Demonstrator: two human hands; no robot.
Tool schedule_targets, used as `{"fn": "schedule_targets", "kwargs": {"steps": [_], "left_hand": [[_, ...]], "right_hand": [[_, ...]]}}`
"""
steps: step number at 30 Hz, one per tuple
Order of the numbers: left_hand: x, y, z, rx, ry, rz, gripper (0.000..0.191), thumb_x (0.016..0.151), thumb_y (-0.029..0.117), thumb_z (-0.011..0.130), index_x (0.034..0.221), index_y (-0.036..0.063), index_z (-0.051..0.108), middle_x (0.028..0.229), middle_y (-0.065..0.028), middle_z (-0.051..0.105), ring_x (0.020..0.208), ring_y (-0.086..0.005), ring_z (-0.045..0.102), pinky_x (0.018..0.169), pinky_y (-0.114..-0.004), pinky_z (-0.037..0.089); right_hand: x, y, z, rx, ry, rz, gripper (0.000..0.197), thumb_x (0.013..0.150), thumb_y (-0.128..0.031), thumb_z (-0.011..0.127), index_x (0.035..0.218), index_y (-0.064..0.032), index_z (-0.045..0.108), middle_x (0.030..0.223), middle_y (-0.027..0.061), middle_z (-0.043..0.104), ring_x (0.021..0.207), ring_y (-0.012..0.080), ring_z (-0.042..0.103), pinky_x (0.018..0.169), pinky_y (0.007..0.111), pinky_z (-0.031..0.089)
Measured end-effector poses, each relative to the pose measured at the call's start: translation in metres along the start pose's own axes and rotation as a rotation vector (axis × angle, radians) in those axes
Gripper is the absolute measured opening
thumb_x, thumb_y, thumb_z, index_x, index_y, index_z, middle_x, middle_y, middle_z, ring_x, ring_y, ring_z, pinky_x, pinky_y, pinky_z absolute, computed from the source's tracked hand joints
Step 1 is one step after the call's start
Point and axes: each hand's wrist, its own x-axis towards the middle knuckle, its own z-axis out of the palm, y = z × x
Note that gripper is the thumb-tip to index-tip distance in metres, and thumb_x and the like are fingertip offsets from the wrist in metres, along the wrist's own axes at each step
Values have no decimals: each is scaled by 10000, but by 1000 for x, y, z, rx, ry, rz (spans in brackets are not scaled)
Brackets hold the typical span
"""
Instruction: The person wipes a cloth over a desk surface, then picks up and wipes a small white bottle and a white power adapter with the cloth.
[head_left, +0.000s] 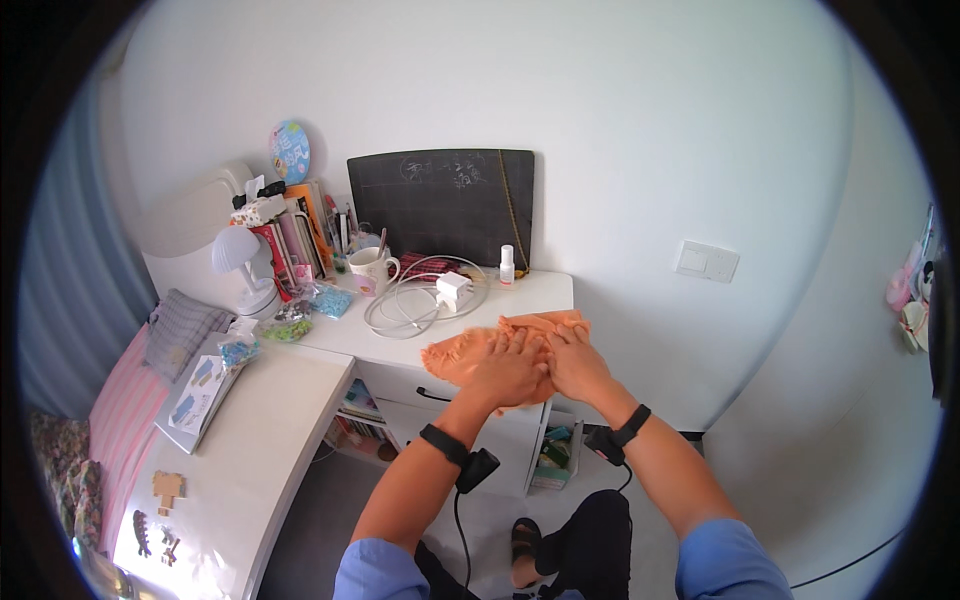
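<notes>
A crumpled orange cloth (465, 354) lies at the right front corner of the white desk (322, 334), partly hanging over the front edge. My left hand (510, 369) rests palm down on its middle with the fingers apart. Beside it, my right hand (579, 366) presses on the cloth's right part, fingers spread and pointing away from me. The two hands nearly meet at the thumbs. Folds bunch up under and between them, and my hands hide part of the cloth.
Behind the cloth are a coiled white cable with a charger (453, 291), a mug (371, 271), a small white bottle (507, 264) and a blackboard (442, 206) bearing writing. Left stand a mushroom lamp (238, 251), bagged beads (330, 298) and a laptop (196, 409). A drawer handle (433, 394) juts out below.
</notes>
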Motion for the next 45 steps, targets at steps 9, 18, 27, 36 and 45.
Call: {"fn": "schedule_targets", "kwargs": {"steps": [9, 18, 27, 36, 45], "left_hand": [[25, -15, -20, -241, -87, 82, 550, 1062, 390, 496, 1543, 126, 538, 1626, -230, 462, 1544, -404, 372, 1268, -576, 225], [33, -4, 3, 13, -42, -44, 593, 1077, 479, 436, 1590, 188, 486, 1701, -195, 367, 1581, -425, 296, 1288, -599, 172], [31, 8, -4, -94, 183, -146, 466, 1016, 397, 524, 1349, 100, 659, 1453, -199, 618, 1377, -395, 522, 1164, -568, 348], [-19, -13, -11, -205, 382, -58, 214, 922, 202, 618, 1059, 51, 682, 1087, -188, 692, 1060, -429, 653, 954, -523, 509], [-12, -21, -7, -72, 255, -206, 370, 974, 306, 563, 1234, 51, 624, 1361, -221, 656, 1378, -427, 537, 1118, -543, 442]], "right_hand": [[86, 64, 16, -90, -217, 75, 519, 1023, -229, 481, 1465, 32, 556, 1577, 246, 492, 1512, 433, 365, 1274, 472, 290], [125, 92, 26, 109, -214, -6, 585, 998, -186, 410, 1551, -28, 519, 1677, 191, 408, 1600, 379, 251, 1329, 437, 174], [112, 76, 9, 179, -81, -172, 328, 875, -148, 563, 1165, -52, 683, 1333, 164, 646, 1305, 390, 530, 1120, 475, 408], [39, 3, -20, 397, -77, -353, 78, 771, -88, 648, 827, -35, 636, 995, 126, 673, 1049, 343, 640, 894, 455, 497], [84, 0, 16, 250, -107, -368, 199, 891, -231, 656, 978, -52, 671, 1167, 143, 697, 1206, 343, 606, 1058, 471, 439]]}}
